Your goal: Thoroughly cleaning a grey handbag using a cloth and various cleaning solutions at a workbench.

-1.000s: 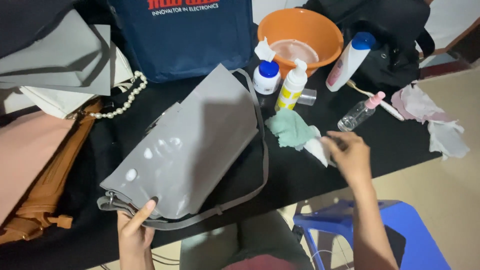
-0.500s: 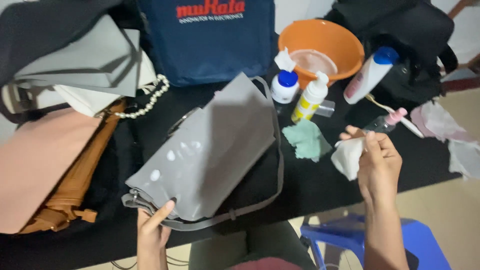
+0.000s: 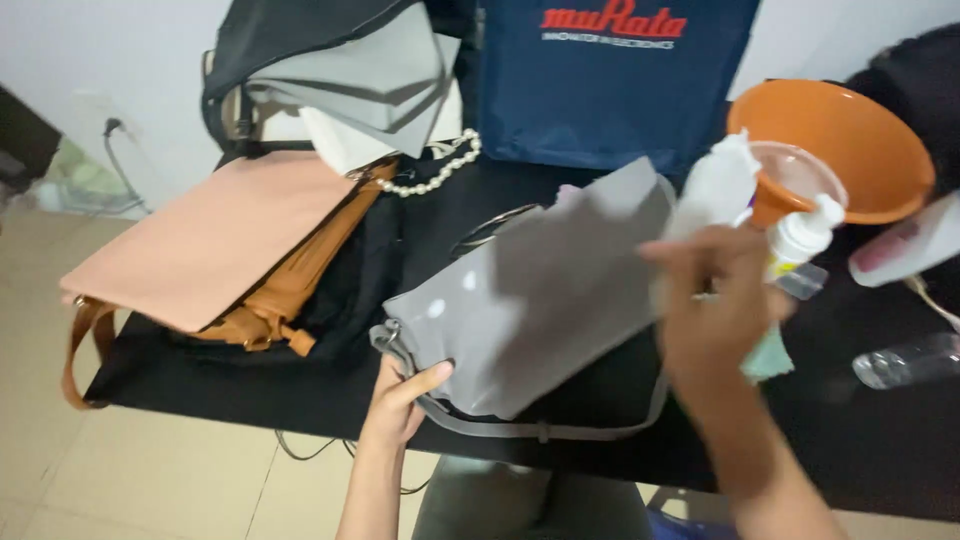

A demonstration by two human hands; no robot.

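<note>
One grey bag (image 3: 530,300) mid black table (image 3: 860,440). Left hand (image 3: 400,400) clamped on its bottom corner. Right hand (image 3: 715,310) blurry over its right end, grip can't tell. One orange bowl (image 3: 850,140), approx. 3 bottles (image 3: 800,240) right of bag; blue bag w/ red print (image 3: 610,80) behind.

Right hand (image 3: 715,310) now over grey bag (image 3: 530,295).

1 head camera looks steeply down from close above the bench's (image 3: 250,400) near edge, facing its far edge.
</note>
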